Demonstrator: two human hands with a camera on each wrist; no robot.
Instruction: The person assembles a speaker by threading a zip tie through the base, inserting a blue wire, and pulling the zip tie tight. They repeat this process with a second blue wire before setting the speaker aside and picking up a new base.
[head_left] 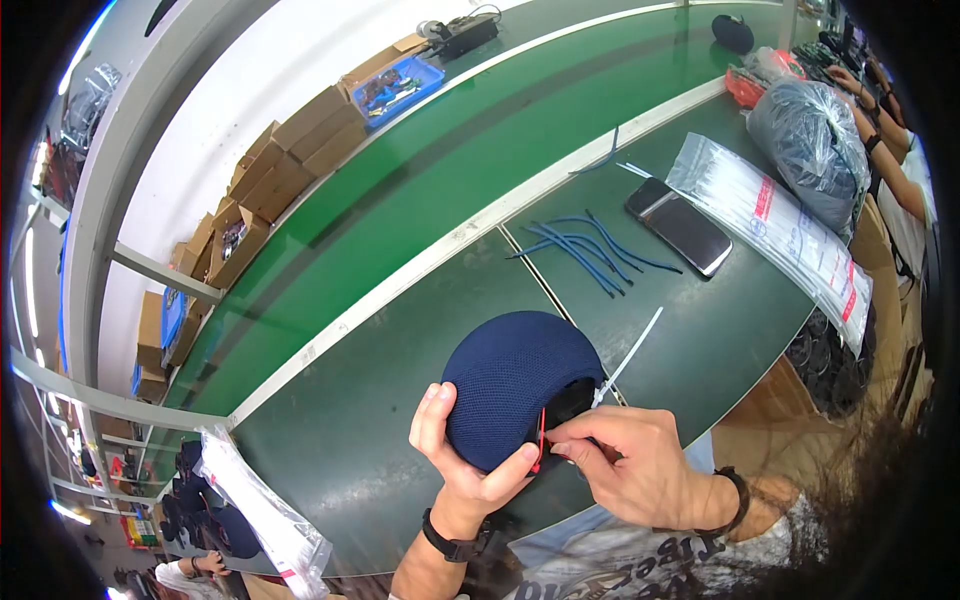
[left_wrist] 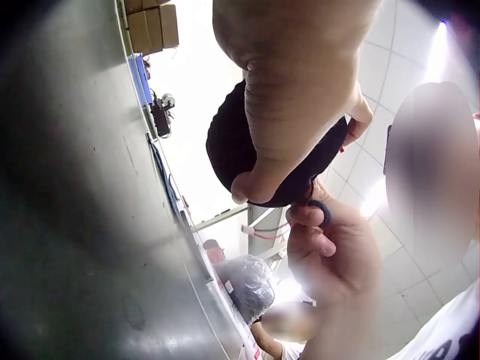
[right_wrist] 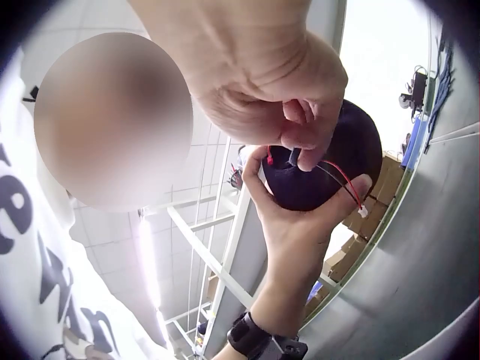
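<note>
A round object in dark blue mesh fabric [head_left: 515, 375] is held just above the dark green table, gripped on its left side by the left hand [head_left: 470, 460], thumb near its opening. At that opening the right hand [head_left: 635, 460] pinches a small dark piece [right_wrist: 295, 156] between thumb and fingertips. Red and black wires [right_wrist: 341, 174] run out of the opening to a small white connector [right_wrist: 364, 211]. A white strip [head_left: 632, 350] sticks out beside the object's right edge in the head view. In the left wrist view the object [left_wrist: 232, 146] is partly hidden by the left hand.
Several blue ties [head_left: 580, 245], a phone [head_left: 680, 225] and a bag of white strips [head_left: 765, 215] lie on the table. A stuffed clear bag [head_left: 812, 135] is at the right. Cardboard boxes [head_left: 270, 185] and a blue tray [head_left: 398, 90] line the far side; another plastic bag [head_left: 262, 510] lies left.
</note>
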